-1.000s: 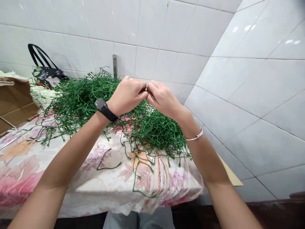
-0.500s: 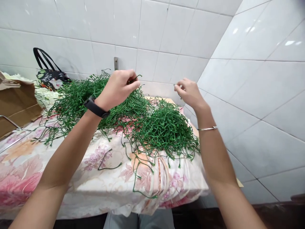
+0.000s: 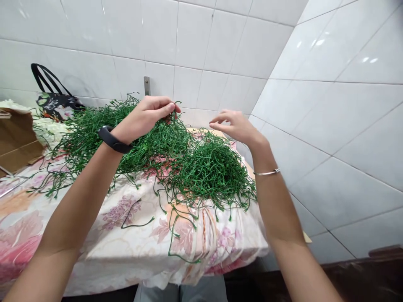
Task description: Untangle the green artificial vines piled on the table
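My left hand (image 3: 151, 114), with a black band at its wrist, pinches a thin green artificial stem (image 3: 176, 130) between thumb and forefinger; its tip pokes up past the fingers. Across a gap to the right, my right hand (image 3: 236, 126) hovers with its fingers stretched and the thumb apart, nothing visible in it. Beneath and behind my left hand spreads a large tangled heap of green stems (image 3: 85, 134). A smaller mound of green stems (image 3: 214, 172) lies below my right hand.
A floral cloth (image 3: 103, 247) covers the table, and one loose stem (image 3: 138, 225) lies near its front. On the left are a brown cardboard box (image 3: 19, 136), white petals (image 3: 50, 131) and a flowered bag (image 3: 59, 105). White tiled walls (image 3: 192, 46) close off the back and right.
My right hand has moved closer to my left, and its fingers have opened from a pinch on something small and dark. My left hand keeps its pinch. The view has swung slightly right.
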{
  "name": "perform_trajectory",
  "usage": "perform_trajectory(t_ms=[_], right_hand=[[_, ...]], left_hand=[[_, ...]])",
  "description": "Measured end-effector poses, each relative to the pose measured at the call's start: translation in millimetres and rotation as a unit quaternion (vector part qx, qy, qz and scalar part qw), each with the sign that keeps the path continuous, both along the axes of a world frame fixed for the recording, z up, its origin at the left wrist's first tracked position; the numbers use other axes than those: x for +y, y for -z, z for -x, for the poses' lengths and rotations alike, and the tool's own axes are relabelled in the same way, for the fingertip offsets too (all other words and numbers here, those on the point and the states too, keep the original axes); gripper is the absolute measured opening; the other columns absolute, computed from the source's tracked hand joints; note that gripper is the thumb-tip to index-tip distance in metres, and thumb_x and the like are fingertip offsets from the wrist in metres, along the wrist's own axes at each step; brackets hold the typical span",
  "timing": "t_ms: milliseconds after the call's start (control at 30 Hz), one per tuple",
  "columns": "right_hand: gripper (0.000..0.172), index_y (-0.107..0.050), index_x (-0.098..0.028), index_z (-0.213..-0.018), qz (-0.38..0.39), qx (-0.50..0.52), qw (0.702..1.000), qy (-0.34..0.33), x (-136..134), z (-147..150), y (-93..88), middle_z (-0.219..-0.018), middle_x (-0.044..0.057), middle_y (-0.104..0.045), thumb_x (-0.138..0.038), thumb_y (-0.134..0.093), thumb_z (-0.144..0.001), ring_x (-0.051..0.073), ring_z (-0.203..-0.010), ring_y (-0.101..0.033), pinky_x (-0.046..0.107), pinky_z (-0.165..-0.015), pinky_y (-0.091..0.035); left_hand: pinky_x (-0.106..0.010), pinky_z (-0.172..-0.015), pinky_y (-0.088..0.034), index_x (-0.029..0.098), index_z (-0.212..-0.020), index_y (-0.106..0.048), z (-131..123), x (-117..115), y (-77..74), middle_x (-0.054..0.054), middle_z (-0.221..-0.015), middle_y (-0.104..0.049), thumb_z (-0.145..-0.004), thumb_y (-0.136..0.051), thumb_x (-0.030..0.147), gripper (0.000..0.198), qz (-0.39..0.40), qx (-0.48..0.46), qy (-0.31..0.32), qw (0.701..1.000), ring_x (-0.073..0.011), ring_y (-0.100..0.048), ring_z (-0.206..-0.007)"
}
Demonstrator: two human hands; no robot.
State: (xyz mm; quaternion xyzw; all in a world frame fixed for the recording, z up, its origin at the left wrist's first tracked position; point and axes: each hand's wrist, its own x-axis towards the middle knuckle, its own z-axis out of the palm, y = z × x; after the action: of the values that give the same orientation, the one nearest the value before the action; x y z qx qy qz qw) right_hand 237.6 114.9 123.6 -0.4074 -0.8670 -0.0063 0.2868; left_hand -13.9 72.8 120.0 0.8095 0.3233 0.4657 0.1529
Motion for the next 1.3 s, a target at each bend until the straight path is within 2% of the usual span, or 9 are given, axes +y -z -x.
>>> perform_trajectory(t_ms=[133,233,467,733,867,1000,1167,1300], right_hand=[[0.036,-0.065,-0.013,-0.087,-0.010,0.078,0.991,-0.105,-26,24,-6.8,-0.084,0.006,-0.061,-0.041,-0.042,-0.083,0.010,-0.076,-0.055,0.025,-0.068,-0.041],[0.036,-0.064,-0.013,-0.084,-0.016,0.080,0.988,-0.133,-45,37,-10.0,-0.081,0.004,-0.061,-0.041,-0.041,-0.084,0.009,-0.075,-0.054,0.024,-0.068,-0.040],[0.016,-0.063,-0.015,-0.076,-0.027,0.048,0.989,-0.136,-52,42,-7.0,-0.071,0.001,-0.062,-0.029,-0.054,-0.076,0.008,-0.064,-0.053,0.024,-0.062,-0.039],[0.009,-0.056,-0.016,-0.066,-0.038,0.034,0.995,-0.091,-52,42,-4.8,-0.063,-0.001,-0.057,-0.021,-0.051,-0.072,0.009,-0.060,-0.050,0.027,-0.062,-0.036],[0.003,-0.050,-0.017,-0.065,-0.094,0.031,0.993,-0.072,-52,43,-5.9,-0.067,0.000,-0.056,-0.017,-0.051,-0.068,0.010,-0.062,-0.049,0.026,-0.063,-0.036],[0.004,-0.045,-0.018,-0.066,-0.157,0.009,0.986,-0.057,-49,46,-2.9,-0.070,0.001,-0.055,-0.016,-0.049,-0.069,0.011,-0.067,-0.048,0.028,-0.068,-0.035],[0.002,-0.046,-0.017,-0.071,-0.133,-0.009,0.990,-0.055,-46,51,1.8,-0.071,0.001,-0.054,-0.017,-0.048,-0.071,0.011,-0.066,-0.047,0.025,-0.062,-0.033],[0.005,-0.048,-0.017,-0.074,-0.116,0.011,0.991,-0.071,-47,51,-0.3,-0.072,0.001,-0.054,-0.021,-0.046,-0.076,0.010,-0.066,-0.048,0.024,-0.063,-0.035]], left_hand=[[-0.023,-0.064,-0.044,0.015,-0.090,-0.061,-5,-1,2.0,-0.007,-0.084,-0.060,-0.083,-0.045,0.024,0.019,-0.007,0.013,0.027,1.000,-0.0093,-0.052,-0.069],[-0.023,-0.067,-0.045,0.015,-0.092,-0.059,-11,-5,3.8,-0.006,-0.086,-0.060,-0.083,-0.046,0.022,0.018,0.001,0.028,0.061,0.998,-0.0097,-0.054,-0.073],[-0.023,-0.073,-0.047,0.015,-0.092,-0.060,-18,-8,7.4,-0.006,-0.091,-0.062,-0.082,-0.047,0.024,0.018,0.013,0.054,0.124,0.991,-0.0109,-0.057,-0.084],[-0.023,-0.074,-0.048,0.015,-0.100,-0.059,-22,-9,11.0,-0.005,-0.091,-0.063,-0.079,-0.052,0.025,0.025,0.004,0.062,0.124,0.990,-0.0111,-0.058,-0.084],[-0.022,-0.074,-0.046,0.013,-0.099,-0.059,-24,-10,10.3,-0.007,-0.094,-0.063,-0.076,-0.053,0.019,0.025,-0.007,0.062,0.091,0.994,-0.0103,-0.058,-0.081],[-0.024,-0.071,-0.045,0.011,-0.082,-0.063,-28,-11,11.5,-0.005,-0.081,-0.065,-0.071,-0.053,0.015,0.016,-0.046,0.062,0.014,0.997,-0.0108,-0.057,-0.073],[-0.023,-0.059,-0.041,0.012,-0.064,-0.061,-29,-5,14.9,-0.002,-0.063,-0.062,-0.068,-0.054,0.018,0.011,-0.077,0.055,-0.056,0.994,-0.0094,-0.052,-0.060],[-0.022,-0.055,-0.037,0.012,-0.064,-0.061,-27,-2,15.6,-0.001,-0.061,-0.059,-0.071,-0.053,0.018,0.012,-0.112,0.039,-0.076,0.990,-0.0086,-0.049,-0.058]])
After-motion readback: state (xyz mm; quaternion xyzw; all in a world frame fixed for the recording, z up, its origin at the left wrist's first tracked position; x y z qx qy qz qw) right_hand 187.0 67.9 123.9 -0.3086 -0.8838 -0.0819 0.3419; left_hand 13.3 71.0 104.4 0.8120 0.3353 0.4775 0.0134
